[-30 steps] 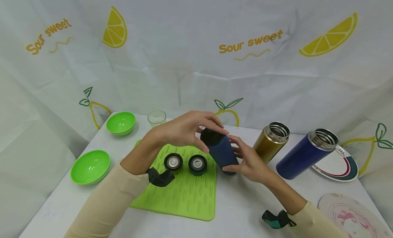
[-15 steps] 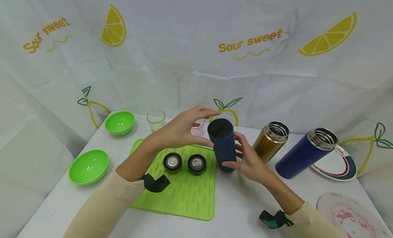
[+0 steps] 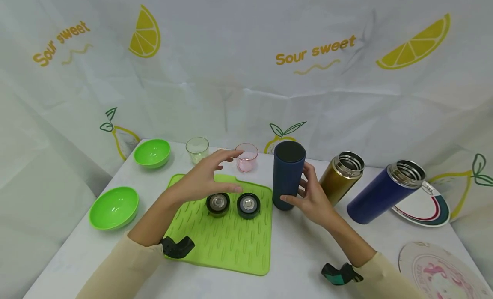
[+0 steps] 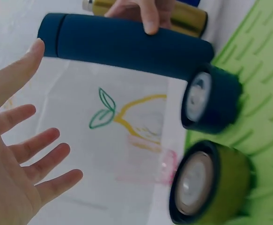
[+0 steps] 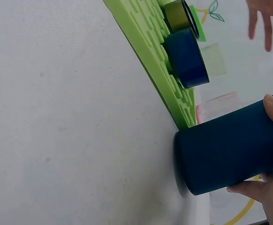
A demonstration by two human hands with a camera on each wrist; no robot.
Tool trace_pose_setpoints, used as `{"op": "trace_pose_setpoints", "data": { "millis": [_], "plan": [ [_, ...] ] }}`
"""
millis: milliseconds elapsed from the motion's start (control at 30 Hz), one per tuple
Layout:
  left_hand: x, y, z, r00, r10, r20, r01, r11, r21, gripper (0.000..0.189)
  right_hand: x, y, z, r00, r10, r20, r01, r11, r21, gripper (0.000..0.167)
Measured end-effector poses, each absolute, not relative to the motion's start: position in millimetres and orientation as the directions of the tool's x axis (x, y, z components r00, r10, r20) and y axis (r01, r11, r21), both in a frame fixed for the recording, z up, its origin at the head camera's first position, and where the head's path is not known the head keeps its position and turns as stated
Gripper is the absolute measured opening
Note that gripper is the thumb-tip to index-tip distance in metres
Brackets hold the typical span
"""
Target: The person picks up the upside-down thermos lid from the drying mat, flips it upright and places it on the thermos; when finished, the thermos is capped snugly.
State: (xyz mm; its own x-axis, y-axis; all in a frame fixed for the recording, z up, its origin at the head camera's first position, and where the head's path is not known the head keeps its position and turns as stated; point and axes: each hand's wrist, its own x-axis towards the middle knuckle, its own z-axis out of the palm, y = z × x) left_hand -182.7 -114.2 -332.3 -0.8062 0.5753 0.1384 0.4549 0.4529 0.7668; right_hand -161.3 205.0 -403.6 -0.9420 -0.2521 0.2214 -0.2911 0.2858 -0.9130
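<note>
There's three tall bottles [image 3: 286, 179] [image 3: 339, 179] [image 3: 371, 196], two loose lids [image 3: 218, 203] [image 3: 248, 205], one mat [image 3: 231, 247], two green bowls [image 3: 152, 153] [image 3: 114, 208], two small glasses [image 3: 197, 150] [image 3: 247, 162], two plates [image 3: 421, 207] [image 3: 443, 269], one white table [image 3: 298, 252] and two bare hands [image 3: 206, 174] [image 3: 313, 200] here, plus, printed on the backdrop cloth [image 3: 212, 76], two lemon slices [image 3: 144, 37] [image 3: 414, 46], three outlined leafy lemons [image 3: 125, 138] [image 3: 270, 147] [image 3: 456, 189] and two of those "Sour sweet" slogans [image 3: 61, 42] [image 3: 316, 50].

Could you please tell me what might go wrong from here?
The right hand grips the dark bottle low, so it might tip. The gold bottle stands uncapped close to that hand, so an outward move could knock it over. The left hand is near the lids on the mat and might nudge one.
</note>
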Motion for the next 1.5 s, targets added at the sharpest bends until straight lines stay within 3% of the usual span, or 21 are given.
{"op": "trace_pose_setpoints", "data": {
  "millis": [467, 1200, 1500],
  "plan": [
    [-168, -143, -380, -0.861, 0.507, -0.032, 0.264, 0.501, 0.824, 0.090, -161, 206, -411, -0.962, -0.180, 0.203, -0.246, 0.263, -0.933, 0.104],
    [-165, -155, -416, -0.851, 0.513, -0.108, 0.211, 0.523, 0.826, 0.096, -155, 202, -412, -0.981, -0.138, 0.139, -0.173, 0.275, -0.946, 0.102],
    [-167, -157, -424, -0.852, 0.512, -0.109, 0.208, 0.522, 0.827, 0.088, -136, 207, -408, -0.982, -0.176, 0.071, -0.127, 0.332, -0.935, 0.123]
  ]
}}
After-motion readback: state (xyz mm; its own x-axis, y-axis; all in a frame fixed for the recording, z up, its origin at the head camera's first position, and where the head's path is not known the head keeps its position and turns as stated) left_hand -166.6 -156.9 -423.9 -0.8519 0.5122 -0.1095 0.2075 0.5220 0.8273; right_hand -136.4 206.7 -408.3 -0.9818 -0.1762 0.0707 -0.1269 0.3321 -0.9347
